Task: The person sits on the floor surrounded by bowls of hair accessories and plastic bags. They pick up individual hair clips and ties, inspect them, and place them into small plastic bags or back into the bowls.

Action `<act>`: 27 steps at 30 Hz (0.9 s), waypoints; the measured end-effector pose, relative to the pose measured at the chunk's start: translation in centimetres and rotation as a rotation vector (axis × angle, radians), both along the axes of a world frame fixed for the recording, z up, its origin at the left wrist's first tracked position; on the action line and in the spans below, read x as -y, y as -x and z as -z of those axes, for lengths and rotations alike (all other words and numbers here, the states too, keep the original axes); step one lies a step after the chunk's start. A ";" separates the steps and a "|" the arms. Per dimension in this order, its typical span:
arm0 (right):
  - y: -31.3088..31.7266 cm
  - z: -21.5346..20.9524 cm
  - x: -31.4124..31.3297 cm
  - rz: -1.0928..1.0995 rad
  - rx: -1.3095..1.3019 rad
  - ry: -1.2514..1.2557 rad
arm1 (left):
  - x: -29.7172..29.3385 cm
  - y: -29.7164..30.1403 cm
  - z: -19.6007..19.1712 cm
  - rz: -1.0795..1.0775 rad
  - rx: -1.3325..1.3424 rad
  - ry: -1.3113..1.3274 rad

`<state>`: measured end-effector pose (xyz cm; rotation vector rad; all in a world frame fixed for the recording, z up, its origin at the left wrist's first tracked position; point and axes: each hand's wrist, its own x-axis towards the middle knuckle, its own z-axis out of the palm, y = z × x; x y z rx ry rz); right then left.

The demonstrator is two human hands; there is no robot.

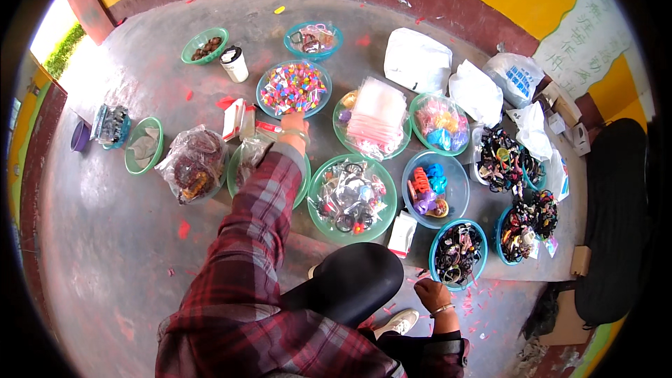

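Note:
My left arm, in a red and grey plaid sleeve, stretches forward. My left hand (pixel 295 124) is at the near rim of a blue bowl (pixel 262 100) heaped with small bright multicoloured pieces (pixel 292 87); its fingers are too hidden to read. Under that forearm is a green bowl (pixel 305 192) with clear plastic bags in it. My right hand (pixel 432 295), a bracelet at its wrist, is held low with curled fingers, just below a teal bowl of dark hair ties (pixel 458 255). Whatever it may hold does not show.
Around stand a green bowl of bagged hair ties (pixel 352 198), a bowl of coloured coils (pixel 430 185), a stack of pink-white pouches (pixel 376 119) and a lidded paper cup (pixel 234 64). White bags (pixel 418 61) lie back right. Below the raised platform edge is my shoe (pixel 402 322).

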<state>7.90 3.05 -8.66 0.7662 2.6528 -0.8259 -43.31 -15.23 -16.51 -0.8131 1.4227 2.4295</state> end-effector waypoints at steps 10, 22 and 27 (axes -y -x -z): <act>-1.4 -0.7 0.3 -0.074 -0.037 -0.056 | 6.5 -22.4 -2.2 0.615 -0.728 0.629; -4.4 -2.0 0.6 -0.096 -0.116 -0.110 | 8.9 -28.8 7.5 0.754 0.258 -0.079; -5.6 -2.5 0.9 -0.112 -0.157 -0.111 | 7.2 -26.7 11.7 0.670 0.344 -0.289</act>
